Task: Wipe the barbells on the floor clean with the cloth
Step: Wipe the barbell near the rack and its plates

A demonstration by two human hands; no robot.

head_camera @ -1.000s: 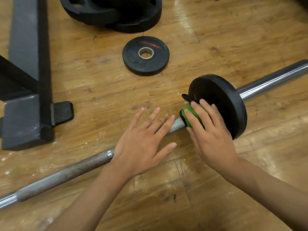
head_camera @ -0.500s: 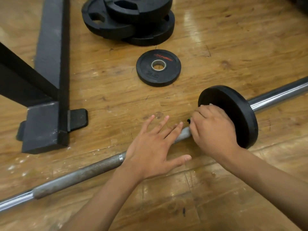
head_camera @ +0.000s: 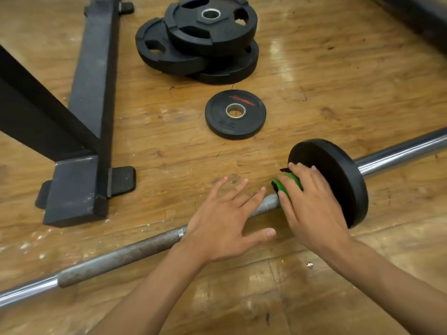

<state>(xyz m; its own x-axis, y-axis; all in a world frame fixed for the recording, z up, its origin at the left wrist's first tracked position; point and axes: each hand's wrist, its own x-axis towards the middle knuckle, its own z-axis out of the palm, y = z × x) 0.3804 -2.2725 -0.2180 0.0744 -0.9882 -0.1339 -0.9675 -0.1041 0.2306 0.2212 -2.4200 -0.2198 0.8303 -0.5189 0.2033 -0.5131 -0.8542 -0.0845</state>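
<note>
Risk: bar point(head_camera: 135, 250) could roll under flat left hand point(head_camera: 222, 226), whose spread fingers only press, no grip. Cloth point(head_camera: 286, 183) may bunch against plate point(head_camera: 338, 180), leaving that corner unwiped.
Right hand point(head_camera: 312, 211): fingers together, curved over cloth, holding it on bar beside plate.
Bar lies diagonally on floor point(head_camera: 314, 93); knurled middle dull grey-brown, ends shiny.

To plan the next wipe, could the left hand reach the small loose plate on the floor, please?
Probably yes: the left hand lies open on the bar and only bare floor separates it from the small plate.
</note>
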